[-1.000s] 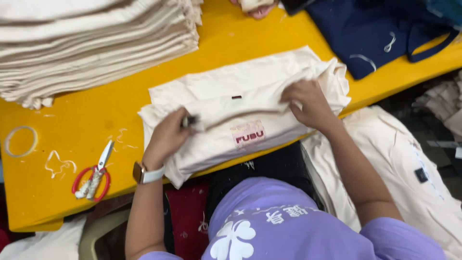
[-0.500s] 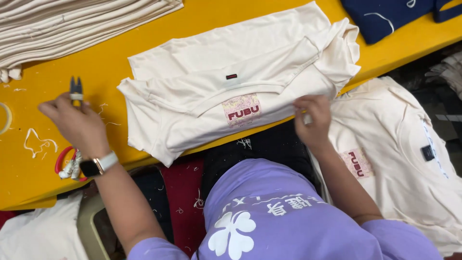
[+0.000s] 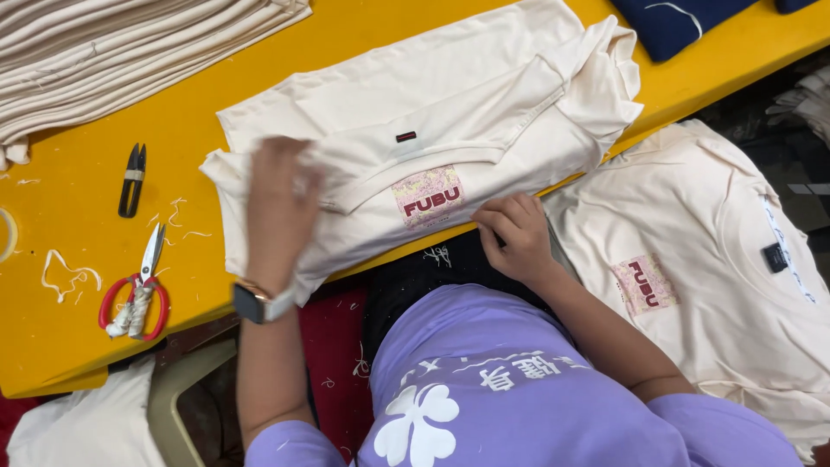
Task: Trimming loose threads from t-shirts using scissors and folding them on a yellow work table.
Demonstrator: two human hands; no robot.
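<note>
The left hand (image 3: 278, 207) is being laid flat, palm down, on the left part of a cream shirt (image 3: 484, 112), fingers spread and a bit blurred, so nothing is being gripped there, just pressed. A watch (image 3: 259, 303) is being worn on that wrist. The right hand (image 3: 516, 235) is being curled at the shirt's near edge, right where the cloth is hanging over the table's front; the fingers are bent in, but whether the hem is actually being pinched can't be told from here.

The shirt itself is being spread across the yellow table (image 3: 78, 346), folded over on itself, with a small dark tag (image 3: 405, 137) near the collar and a pink printed patch (image 3: 430, 196) facing up, just between the two hands.

Left of the shirt, black snips (image 3: 132, 179) are lying on the table, and nearer the edge red-handled scissors (image 3: 138, 285) are lying among loose thread scraps (image 3: 65, 272). A stack of folded cream cloth (image 3: 130, 43) is being kept at the far left corner, and a navy garment (image 3: 683, 22) is sitting at the far right.

Off the table's right side, another cream shirt (image 3: 735, 285) with the same kind of patch is being draped lower down. A purple top (image 3: 519, 398) is being worn by the person.
</note>
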